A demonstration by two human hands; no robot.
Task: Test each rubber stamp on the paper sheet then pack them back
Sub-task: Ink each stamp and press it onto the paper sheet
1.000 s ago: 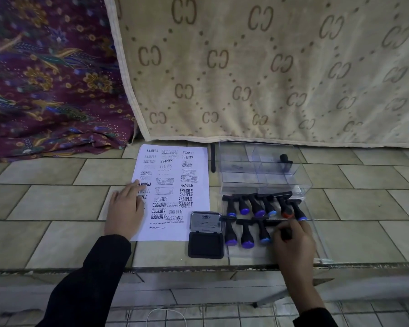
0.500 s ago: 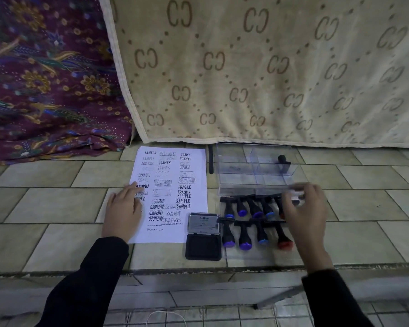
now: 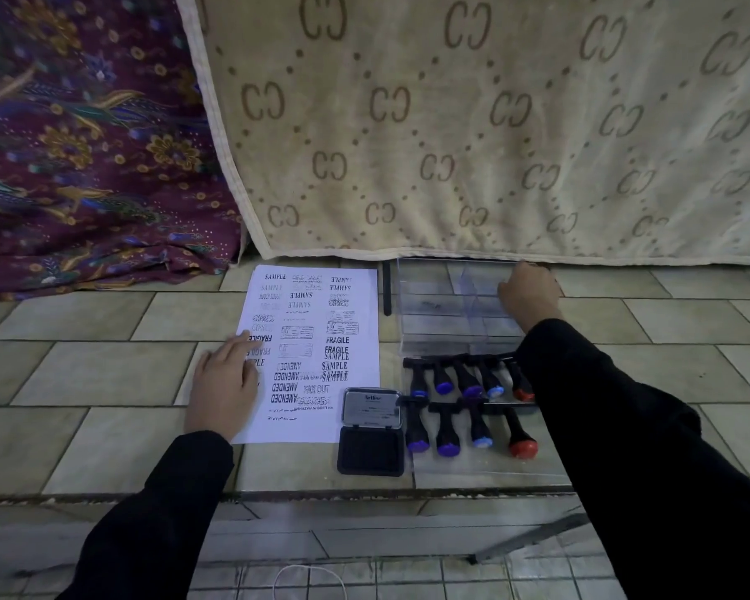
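Note:
A white paper sheet (image 3: 312,296) covered in stamp prints lies on the tiled ledge. My left hand (image 3: 224,383) rests flat on its left edge, fingers straight. An open black ink pad (image 3: 371,430) sits at the sheet's lower right corner. Two rows of black-handled rubber stamps (image 3: 468,378) with blue, purple and red caps lie on a clear lid (image 3: 473,474). My right hand (image 3: 527,294) reaches into the right part of the clear plastic box (image 3: 434,305) behind them. Only its back shows; what is under its fingers is hidden.
A beige patterned blanket (image 3: 451,123) hangs just behind the box, and a purple floral cloth (image 3: 83,145) lies at the back left. A thin black stick (image 3: 386,288) lies between sheet and box. The ledge's front edge (image 3: 278,495) drops to a lower tiled floor.
My right hand moved from the front row of stamps, past the back row, up into the clear box. A red-capped stamp now lies in the front row. My left hand stayed put.

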